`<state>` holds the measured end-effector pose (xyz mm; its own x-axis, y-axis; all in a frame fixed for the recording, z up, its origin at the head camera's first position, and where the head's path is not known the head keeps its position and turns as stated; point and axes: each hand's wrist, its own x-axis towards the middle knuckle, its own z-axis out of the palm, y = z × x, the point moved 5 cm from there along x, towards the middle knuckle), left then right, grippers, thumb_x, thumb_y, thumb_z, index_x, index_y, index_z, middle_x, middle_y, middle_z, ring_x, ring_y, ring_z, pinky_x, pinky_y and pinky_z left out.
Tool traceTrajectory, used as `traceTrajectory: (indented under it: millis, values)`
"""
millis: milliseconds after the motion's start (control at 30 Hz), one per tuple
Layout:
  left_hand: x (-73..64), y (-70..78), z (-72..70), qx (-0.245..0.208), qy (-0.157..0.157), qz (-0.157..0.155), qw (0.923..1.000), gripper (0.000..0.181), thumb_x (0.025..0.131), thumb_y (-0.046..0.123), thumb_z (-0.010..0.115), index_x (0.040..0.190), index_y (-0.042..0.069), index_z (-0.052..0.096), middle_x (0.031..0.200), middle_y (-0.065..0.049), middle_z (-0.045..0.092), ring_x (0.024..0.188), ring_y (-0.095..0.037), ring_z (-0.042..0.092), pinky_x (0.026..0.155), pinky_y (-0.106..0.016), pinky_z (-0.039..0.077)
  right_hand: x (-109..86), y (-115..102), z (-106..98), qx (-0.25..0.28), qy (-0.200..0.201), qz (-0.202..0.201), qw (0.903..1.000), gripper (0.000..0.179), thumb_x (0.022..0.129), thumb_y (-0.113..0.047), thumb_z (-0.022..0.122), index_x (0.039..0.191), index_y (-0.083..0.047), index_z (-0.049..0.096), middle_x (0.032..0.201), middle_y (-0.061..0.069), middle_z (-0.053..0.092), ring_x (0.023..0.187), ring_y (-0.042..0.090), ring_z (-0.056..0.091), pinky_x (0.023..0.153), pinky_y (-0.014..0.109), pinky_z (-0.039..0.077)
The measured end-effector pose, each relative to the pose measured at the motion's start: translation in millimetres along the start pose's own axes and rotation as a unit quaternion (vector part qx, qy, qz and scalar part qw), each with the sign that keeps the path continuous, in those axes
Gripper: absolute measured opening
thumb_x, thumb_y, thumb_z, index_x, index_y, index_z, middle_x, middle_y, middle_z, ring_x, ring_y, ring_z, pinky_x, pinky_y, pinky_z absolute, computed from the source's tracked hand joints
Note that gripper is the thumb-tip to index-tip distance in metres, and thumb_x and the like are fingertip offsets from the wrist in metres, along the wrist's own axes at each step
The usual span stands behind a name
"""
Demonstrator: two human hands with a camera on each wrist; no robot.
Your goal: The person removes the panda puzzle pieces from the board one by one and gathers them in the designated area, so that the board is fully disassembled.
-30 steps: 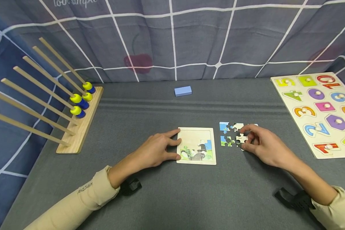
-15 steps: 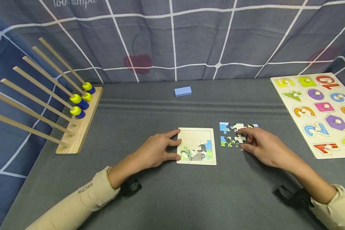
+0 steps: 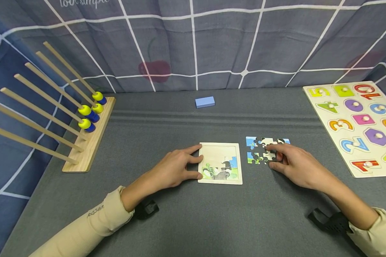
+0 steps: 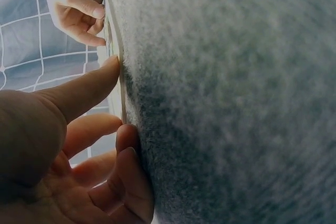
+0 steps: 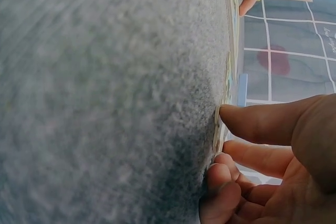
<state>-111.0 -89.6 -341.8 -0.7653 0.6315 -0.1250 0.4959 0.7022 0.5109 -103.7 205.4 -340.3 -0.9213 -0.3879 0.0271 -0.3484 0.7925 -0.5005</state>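
Note:
In the head view my left hand [image 3: 172, 168] rests at the left edge of a square wooden puzzle tray [image 3: 220, 181], its thumb and fingers spread along the rim. Some panda puzzle pieces [image 3: 221, 172] fill the tray's lower and right parts; bare wood shows at the upper left. My right hand [image 3: 294, 165] pinches a panda-patterned puzzle piece [image 3: 268, 156] between thumb and index finger, low on the table among several loose pieces [image 3: 251, 142]. That hand partly covers the pieces. In the right wrist view the thumb touches the edge of a thin piece [image 5: 217, 124].
A wooden peg stand [image 3: 94, 150] with yellow and blue beads stands at the left. One blue block [image 3: 204, 102] lies at the back, before the checked curtain [image 3: 218, 43]. At the right is a number and shape peg board [image 3: 344, 142].
My right hand has shifted slightly left over the loose pieces, and the piece under its fingers moved a little with it. The left hand and tray stay put.

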Motion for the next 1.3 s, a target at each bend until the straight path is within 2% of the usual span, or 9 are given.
traceTrajectory:
  millis: [333, 467, 600, 800, 1100, 1200, 1300]
  values:
    - [0.2, 0.0, -0.2, -0.005, 0.002, -0.002, 1.0, 0.056, 0.084, 0.031, 0.079, 0.131, 0.006, 0.064, 0.152, -0.013, 0.042, 0.13, -0.032, 0.048, 0.098, -0.049, 0.044, 0.8, -4, -2, 0.018, 0.003, 0.012, 0.9998, 0.037, 0.087, -0.011, 0.074, 0.121, -0.001, 0.065, 0.084, -0.004, 0.053, 0.066, 0.006, 0.044, 0.063, 0.029, 0.036]
    - [0.0, 0.3, -0.1, -0.003, 0.002, -0.001, 1.0, 0.056, 0.084, 0.031, 0.079, 0.131, 0.005, 0.064, 0.152, -0.013, 0.042, 0.13, -0.033, 0.048, 0.098, -0.049, 0.044, 0.1, -10, -4, 0.016, 0.008, 0.013, 0.9998, 0.034, 0.088, -0.012, 0.074, 0.12, -0.004, 0.067, 0.084, -0.005, 0.053, 0.066, 0.007, 0.044, 0.062, 0.029, 0.036]
    - [-0.3, 0.6, -0.1, -0.002, 0.002, 0.001, 1.0, 0.056, 0.084, 0.031, 0.079, 0.131, 0.005, 0.064, 0.152, -0.014, 0.042, 0.13, -0.033, 0.048, 0.099, -0.049, 0.043, 0.0, -20, -4, 0.043, 0.013, -0.002, 0.999, 0.029, 0.087, -0.012, 0.076, 0.116, -0.01, 0.07, 0.081, -0.006, 0.052, 0.064, 0.006, 0.044, 0.06, 0.027, 0.036]
    - [-0.4, 0.7, -0.4, -0.004, 0.004, 0.0, 1.0, 0.056, 0.084, 0.031, 0.079, 0.131, 0.005, 0.064, 0.152, -0.013, 0.041, 0.13, -0.033, 0.048, 0.098, -0.049, 0.044, 4.6, -37, 5, 0.085, 0.011, -0.036, 0.9957, 0.029, 0.085, -0.007, 0.077, 0.114, -0.01, 0.07, 0.084, -0.006, 0.055, 0.07, 0.008, 0.048, 0.063, 0.026, 0.039]
    - [-0.2, 0.0, 0.3, -0.007, 0.0, -0.004, 1.0, 0.056, 0.084, 0.031, 0.079, 0.131, 0.006, 0.064, 0.152, -0.013, 0.041, 0.13, -0.032, 0.049, 0.098, -0.049, 0.044, 19.4, -62, 23, 0.115, -0.017, -0.051, 0.9919, 0.028, 0.087, -0.005, 0.074, 0.114, -0.008, 0.07, 0.082, -0.007, 0.055, 0.071, 0.009, 0.049, 0.065, 0.029, 0.041]
    - [0.1, -0.2, 0.1, -0.007, 0.0, -0.004, 1.0, 0.056, 0.083, 0.031, 0.079, 0.131, 0.006, 0.064, 0.152, -0.013, 0.041, 0.13, -0.033, 0.048, 0.099, -0.049, 0.043, 25.3, -67, 31, 0.118, -0.03, -0.054, 0.9912, 0.03, 0.086, -0.004, 0.074, 0.115, -0.007, 0.069, 0.082, -0.006, 0.054, 0.069, 0.009, 0.048, 0.064, 0.029, 0.041]
    - [0.2, -0.3, -0.2, -0.008, 0.0, -0.004, 1.0, 0.056, 0.083, 0.03, 0.08, 0.131, 0.005, 0.064, 0.152, -0.013, 0.04, 0.13, -0.033, 0.048, 0.099, -0.049, 0.043, 30.7, -71, 38, 0.098, -0.046, -0.05, 0.9928, 0.033, 0.085, -0.006, 0.076, 0.117, -0.007, 0.068, 0.083, -0.005, 0.052, 0.068, 0.009, 0.046, 0.063, 0.029, 0.04]
